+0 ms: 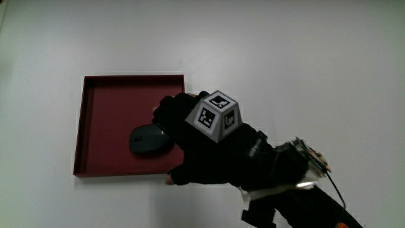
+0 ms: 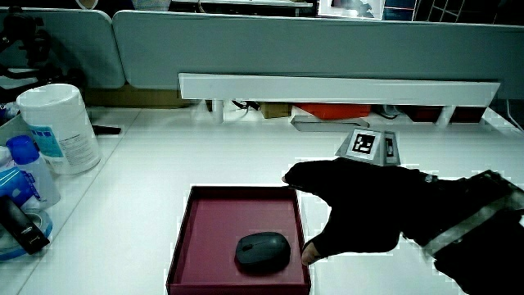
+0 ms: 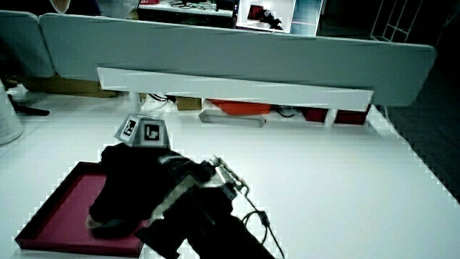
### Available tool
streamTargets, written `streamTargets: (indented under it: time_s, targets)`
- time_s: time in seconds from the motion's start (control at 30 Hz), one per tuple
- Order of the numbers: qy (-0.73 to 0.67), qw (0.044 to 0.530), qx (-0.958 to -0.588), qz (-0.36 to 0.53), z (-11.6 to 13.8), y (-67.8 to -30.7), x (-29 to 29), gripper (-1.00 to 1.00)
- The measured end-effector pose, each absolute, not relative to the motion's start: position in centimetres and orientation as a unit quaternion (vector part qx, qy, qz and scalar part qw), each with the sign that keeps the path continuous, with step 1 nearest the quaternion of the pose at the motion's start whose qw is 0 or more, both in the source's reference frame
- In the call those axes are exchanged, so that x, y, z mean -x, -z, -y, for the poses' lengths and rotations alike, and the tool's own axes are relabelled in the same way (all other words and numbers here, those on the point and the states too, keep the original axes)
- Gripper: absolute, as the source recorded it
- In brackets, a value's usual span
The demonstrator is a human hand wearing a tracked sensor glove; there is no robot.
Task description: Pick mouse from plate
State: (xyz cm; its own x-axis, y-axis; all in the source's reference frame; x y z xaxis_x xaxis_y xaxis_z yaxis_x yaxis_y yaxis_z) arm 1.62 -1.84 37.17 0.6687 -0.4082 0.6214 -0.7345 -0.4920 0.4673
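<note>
On red plate (image 1: 101, 95): 1 mouse (image 1: 150, 140); hand (image 1: 202, 142) just beside it, fingers spread, holding nothing. Straddle mouse's sides before closing.

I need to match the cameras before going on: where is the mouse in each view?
Main view: mouse in the red tray, beside the hand.
Side view: mouse in the tray's part nearer the person.
Side view: hidden under the hand.
Shared landmark: the tray.

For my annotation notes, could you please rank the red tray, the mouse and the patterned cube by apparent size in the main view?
1. Red tray, clearly largest.
2. Patterned cube.
3. Mouse, partly covered by the hand.
Cube and mouse look close; the cube sits nearer the camera, so that order is unsure.
</note>
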Motion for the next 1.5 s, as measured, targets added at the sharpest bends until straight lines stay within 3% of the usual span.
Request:
streamTargets:
  time_s: [0.37,0.73,1.4,1.5]
  targets:
    - [-0.227,0.405,-0.824,0.323,3.6,-40.7,2.0,0.00]
    - [-0.191,0.444,-0.829,0.281,4.2,-47.0,4.0,0.00]
    - [-0.174,0.456,-0.831,0.265,3.8,-50.6,5.2,0.00]
    - [-0.175,0.445,-0.838,0.263,3.8,-50.8,5.3,0.20]
